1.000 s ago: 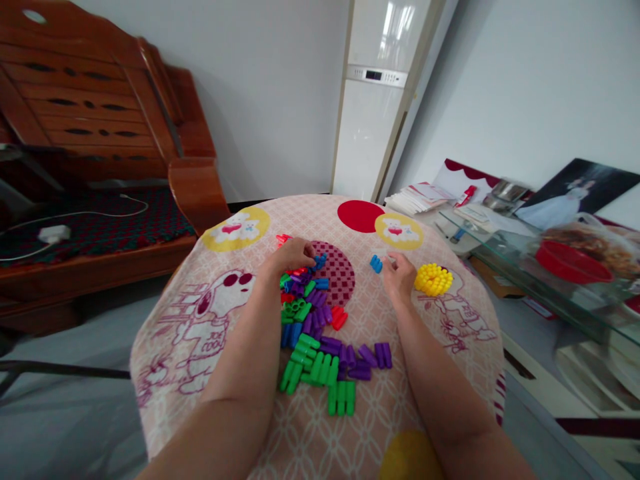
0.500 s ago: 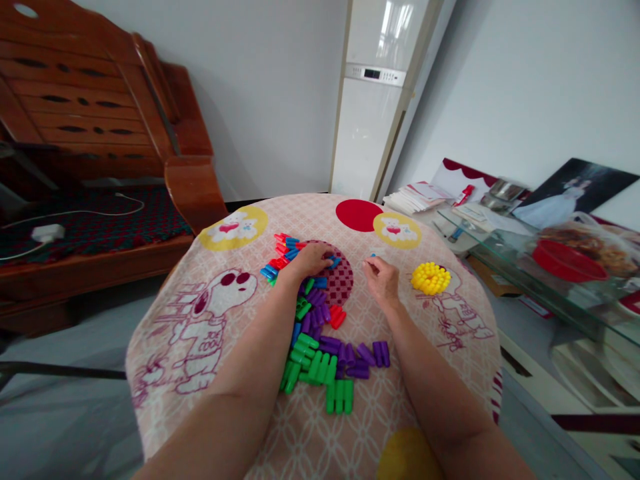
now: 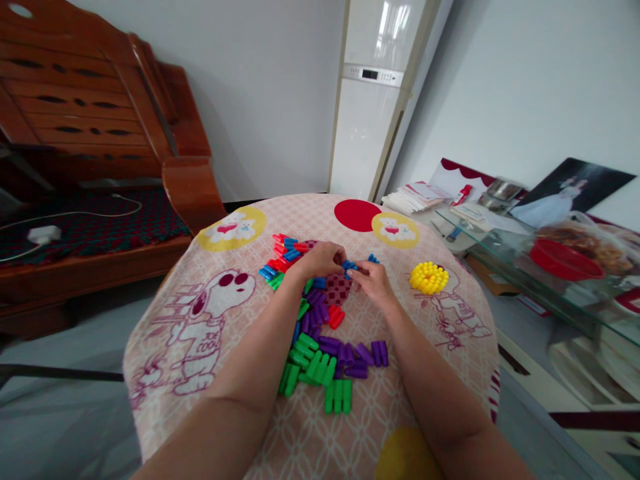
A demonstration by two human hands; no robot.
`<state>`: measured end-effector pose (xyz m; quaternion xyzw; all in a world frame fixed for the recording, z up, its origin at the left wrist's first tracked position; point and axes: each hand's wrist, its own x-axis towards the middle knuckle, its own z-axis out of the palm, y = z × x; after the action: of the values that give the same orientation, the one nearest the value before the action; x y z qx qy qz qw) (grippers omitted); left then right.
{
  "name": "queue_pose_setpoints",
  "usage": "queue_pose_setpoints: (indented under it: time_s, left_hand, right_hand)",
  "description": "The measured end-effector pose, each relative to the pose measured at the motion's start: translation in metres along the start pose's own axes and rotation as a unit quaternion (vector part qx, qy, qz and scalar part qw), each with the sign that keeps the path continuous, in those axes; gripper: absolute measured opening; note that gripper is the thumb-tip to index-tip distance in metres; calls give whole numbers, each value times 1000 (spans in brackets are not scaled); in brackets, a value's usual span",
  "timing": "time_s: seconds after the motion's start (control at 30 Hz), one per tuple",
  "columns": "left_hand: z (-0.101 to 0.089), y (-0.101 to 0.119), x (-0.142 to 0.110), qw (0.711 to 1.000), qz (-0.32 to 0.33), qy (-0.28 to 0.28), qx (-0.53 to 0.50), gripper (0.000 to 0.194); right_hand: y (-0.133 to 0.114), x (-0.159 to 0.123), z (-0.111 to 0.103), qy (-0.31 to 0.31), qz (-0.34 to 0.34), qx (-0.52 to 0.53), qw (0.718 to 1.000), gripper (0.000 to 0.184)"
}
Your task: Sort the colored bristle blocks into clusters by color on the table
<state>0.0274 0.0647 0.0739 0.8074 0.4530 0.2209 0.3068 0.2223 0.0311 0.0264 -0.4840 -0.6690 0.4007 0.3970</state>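
Observation:
My left hand reaches over the colored pile with fingers pinched on a blue plastic building piece made of joined tubes. From the other side, the fingertips of my right hand close on the same blue piece. Just beyond my right hand is another small blue piece; whether the hand touches it I cannot tell. Purple pieces, green pieces and a red piece lie below my left hand. Red and blue pieces sit at the pile's far left, partly behind the forearm.
A ring-shaped cluster of yellow pieces stands on the right of the round, cloth-covered table. Beyond the right edge is a glass shelf with a red bowl and papers. To the left stands a wooden bench.
My left hand has moved right, bringing a blue piece up to my right hand. The right hand has shifted slightly left and its fingers now meet that piece.

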Motion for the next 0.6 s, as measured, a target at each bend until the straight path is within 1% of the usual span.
queue_pose_setpoints:
  time_s: [0.13,0.2,0.23,0.27,0.33,0.4,0.43,0.47,0.5,0.6]
  left_hand:
    - [5,8,2,999,34,25,-32,16]
    - [5,11,3,997,47,28,-52,17]
    - [5,12,3,996,51,31,-60,18]
    - [4,11,3,996,54,39,-62,20]
    - [-2,8,3,995,51,66,-53,24]
    - [-10,1,0,993,33,104,-36,26]
    - [-14,-3,-2,992,20,121,-29,26]
    - [-19,-8,-4,991,6,134,-24,26]
    - [-23,-12,-6,989,-7,145,-21,26]
    - [-34,-21,-11,986,-42,158,-14,28]
  right_hand:
    - [-6,-2,-8,-46,26,98,994,39]
    - [-10,-3,-14,-48,30,118,991,38]
    - [-11,-2,-17,-33,29,120,992,38]
    - [-12,-1,-21,-2,25,120,992,38]
    - [-11,1,-31,98,9,119,988,40]
    - [-6,4,-43,204,-3,113,972,41]
    - [-2,5,-50,240,-1,108,965,41]
    - [3,5,-55,257,8,103,961,42]
    - [7,6,-60,256,24,97,961,42]
    - [18,5,-67,199,101,76,972,40]
